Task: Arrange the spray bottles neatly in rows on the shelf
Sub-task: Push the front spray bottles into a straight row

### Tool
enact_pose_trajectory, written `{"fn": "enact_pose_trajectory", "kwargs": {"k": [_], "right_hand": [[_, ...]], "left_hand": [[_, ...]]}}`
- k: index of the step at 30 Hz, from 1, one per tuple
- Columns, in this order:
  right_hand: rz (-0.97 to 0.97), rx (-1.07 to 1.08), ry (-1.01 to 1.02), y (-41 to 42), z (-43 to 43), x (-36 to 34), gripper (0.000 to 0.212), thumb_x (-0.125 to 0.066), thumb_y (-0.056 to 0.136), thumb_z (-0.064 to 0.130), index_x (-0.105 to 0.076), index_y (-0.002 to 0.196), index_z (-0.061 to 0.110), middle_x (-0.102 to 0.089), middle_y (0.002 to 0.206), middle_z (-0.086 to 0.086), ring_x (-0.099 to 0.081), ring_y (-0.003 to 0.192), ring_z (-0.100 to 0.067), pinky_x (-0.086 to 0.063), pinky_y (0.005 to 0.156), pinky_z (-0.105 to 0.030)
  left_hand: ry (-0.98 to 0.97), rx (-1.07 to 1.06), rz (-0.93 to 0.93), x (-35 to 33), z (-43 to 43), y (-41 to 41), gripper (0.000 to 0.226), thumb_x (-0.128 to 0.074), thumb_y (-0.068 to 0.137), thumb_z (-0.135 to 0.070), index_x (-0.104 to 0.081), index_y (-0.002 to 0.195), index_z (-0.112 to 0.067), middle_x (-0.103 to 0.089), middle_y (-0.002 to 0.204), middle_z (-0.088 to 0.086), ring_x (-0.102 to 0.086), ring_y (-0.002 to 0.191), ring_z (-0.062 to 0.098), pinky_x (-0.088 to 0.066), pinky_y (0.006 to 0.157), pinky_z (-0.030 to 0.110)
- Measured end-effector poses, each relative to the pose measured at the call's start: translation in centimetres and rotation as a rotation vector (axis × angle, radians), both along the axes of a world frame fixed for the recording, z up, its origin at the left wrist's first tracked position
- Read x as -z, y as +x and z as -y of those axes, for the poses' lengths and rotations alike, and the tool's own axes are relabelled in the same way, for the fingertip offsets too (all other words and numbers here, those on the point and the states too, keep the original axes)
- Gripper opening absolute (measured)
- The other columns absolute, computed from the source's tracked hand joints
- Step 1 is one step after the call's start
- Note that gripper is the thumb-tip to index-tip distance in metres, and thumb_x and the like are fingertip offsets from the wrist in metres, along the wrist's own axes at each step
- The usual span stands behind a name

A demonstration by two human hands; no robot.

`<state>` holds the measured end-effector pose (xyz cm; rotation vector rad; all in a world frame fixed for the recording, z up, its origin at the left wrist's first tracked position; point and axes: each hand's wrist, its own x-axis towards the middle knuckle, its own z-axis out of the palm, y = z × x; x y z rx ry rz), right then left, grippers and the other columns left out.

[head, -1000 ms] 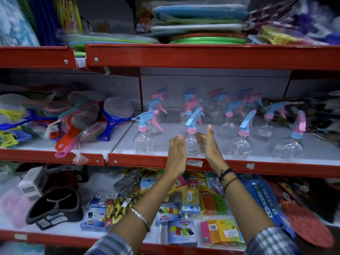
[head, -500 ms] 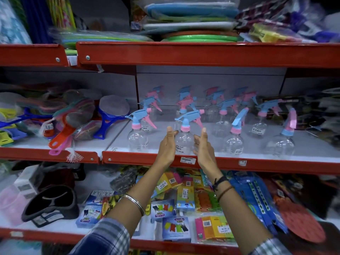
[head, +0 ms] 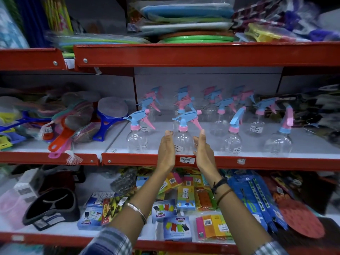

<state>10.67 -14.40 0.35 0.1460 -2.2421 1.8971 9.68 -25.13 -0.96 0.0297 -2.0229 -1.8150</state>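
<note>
Head view, red-edged shop shelf point(head: 230, 163) crammed with clear spray bottles in rough rows, front-middle spray bottle point(head: 183, 138) standing upright near the edge between left hand point(head: 166, 150) and right hand point(head: 203, 150), both flat, fingers straight, not quite gripping.

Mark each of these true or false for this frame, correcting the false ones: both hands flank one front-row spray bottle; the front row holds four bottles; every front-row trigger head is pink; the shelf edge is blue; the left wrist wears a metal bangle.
1. The left hand and right hand flank one front-row spray bottle, palms facing inward. True.
2. The front row holds four bottles. True.
3. Every front-row trigger head is pink. False: three are blue; only the far-right bottle has a pink one.
4. The shelf edge is blue. False: it is red.
5. The left wrist wears a metal bangle. True.
</note>
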Motion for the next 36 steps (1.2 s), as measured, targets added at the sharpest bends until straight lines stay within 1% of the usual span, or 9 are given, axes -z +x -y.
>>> {"fn": "enact_pose_trajectory", "kwargs": {"k": [3, 6, 12, 17, 21, 27, 31, 33, 36], "right_hand": [[-0.096, 0.041, 0.009, 0.8, -1.7, 0.4, 0.070, -0.018, 0.092, 0.060, -0.060, 0.113, 0.008, -0.062, 0.124, -0.013, -0.058, 0.112, -0.026, -0.044, 0.098, -0.043], [-0.239, 0.110, -0.101, 0.9, -4.1, 0.4, 0.061, -0.023, 0.090, 0.059, -0.064, 0.107, 0.017, -0.066, 0.115, -0.003, -0.060, 0.107, -0.012, -0.049, 0.095, -0.040], [-0.305, 0.456, -0.254, -2.3, -11.0, -0.2, 0.038, -0.027, 0.094, 0.048, -0.058, 0.078, 0.033, -0.065, 0.098, -0.005, -0.059, 0.093, -0.022, -0.046, 0.091, -0.051], [-0.066, 0.276, -0.123, -4.3, -13.9, -1.2, 0.076, -0.014, 0.091, 0.063, -0.061, 0.111, 0.007, -0.061, 0.124, -0.014, -0.056, 0.112, -0.026, -0.041, 0.101, -0.041], [0.066, 0.087, -0.001, -4.4, -14.7, -1.3, 0.108, -0.005, 0.068, 0.086, -0.058, 0.122, 0.008, -0.058, 0.131, -0.014, -0.054, 0.119, -0.026, -0.037, 0.107, -0.046], [0.004, 0.091, -0.028, -3.5, -15.4, -0.5, 0.104, -0.005, 0.068, 0.086, -0.064, 0.112, 0.012, -0.066, 0.109, -0.009, -0.060, 0.104, -0.026, -0.047, 0.097, -0.048], [0.013, 0.080, -0.039, -3.4, -15.5, -0.1, 0.098, -0.007, 0.076, 0.080, -0.060, 0.120, 0.011, -0.066, 0.107, -0.012, -0.062, 0.092, -0.020, -0.050, 0.059, -0.020], [0.002, 0.077, -0.026, -3.6, -15.5, 0.2, 0.092, -0.007, 0.081, 0.075, -0.060, 0.120, 0.012, -0.066, 0.106, -0.009, -0.063, 0.094, -0.021, -0.045, 0.058, -0.017], [-0.018, 0.069, -0.023, -3.6, -15.6, 0.4, 0.088, -0.008, 0.084, 0.072, -0.059, 0.122, 0.011, -0.067, 0.101, -0.009, -0.064, 0.094, -0.025, -0.047, 0.070, -0.028]], "left_hand": [[0.036, -0.117, -0.220, 1.2, -2.1, 2.1, 0.048, -0.019, 0.092, -0.051, -0.052, 0.115, -0.025, -0.049, 0.125, -0.005, -0.045, 0.119, 0.004, -0.036, 0.101, 0.026], [0.004, -0.020, -0.325, 1.8, -4.6, 2.9, 0.046, -0.019, 0.089, -0.052, -0.054, 0.108, -0.030, -0.052, 0.119, -0.009, -0.046, 0.116, -0.002, -0.038, 0.102, 0.026], [-0.027, 0.238, -0.082, 0.0, -10.5, 1.4, 0.067, -0.012, 0.079, -0.072, -0.052, 0.116, -0.034, -0.050, 0.135, -0.005, -0.042, 0.126, 0.006, -0.033, 0.111, 0.042], [-0.059, 0.256, 0.141, -1.1, -13.7, 0.7, 0.096, -0.004, 0.069, -0.082, -0.046, 0.131, -0.022, -0.039, 0.146, 0.000, -0.036, 0.134, 0.019, -0.027, 0.113, 0.046], [-0.034, 0.197, 0.147, -1.4, -14.6, 0.7, 0.106, -0.004, 0.061, -0.086, -0.043, 0.134, -0.018, -0.038, 0.147, 0.002, -0.037, 0.134, 0.021, -0.027, 0.114, 0.047], [0.010, 0.141, 0.163, -2.2, -14.8, -0.1, 0.098, -0.003, 0.071, -0.080, -0.046, 0.131, -0.015, -0.041, 0.146, 0.009, -0.038, 0.134, 0.026, -0.028, 0.113, 0.047], [-0.012, 0.124, 0.169, -2.5, -15.0, -0.3, 0.107, -0.002, 0.061, -0.085, -0.049, 0.130, -0.017, -0.042, 0.146, 0.010, -0.039, 0.134, 0.027, -0.028, 0.113, 0.050], [-0.018, 0.119, 0.171, -2.6, -15.3, -0.3, 0.102, -0.002, 0.068, -0.082, -0.048, 0.131, -0.017, -0.041, 0.147, 0.009, -0.038, 0.134, 0.028, -0.028, 0.113, 0.050], [-0.011, 0.114, 0.164, -2.6, -15.4, -0.2, 0.092, -0.002, 0.077, -0.074, -0.047, 0.132, -0.016, -0.041, 0.147, 0.010, -0.038, 0.135, 0.028, -0.027, 0.114, 0.050]]}}
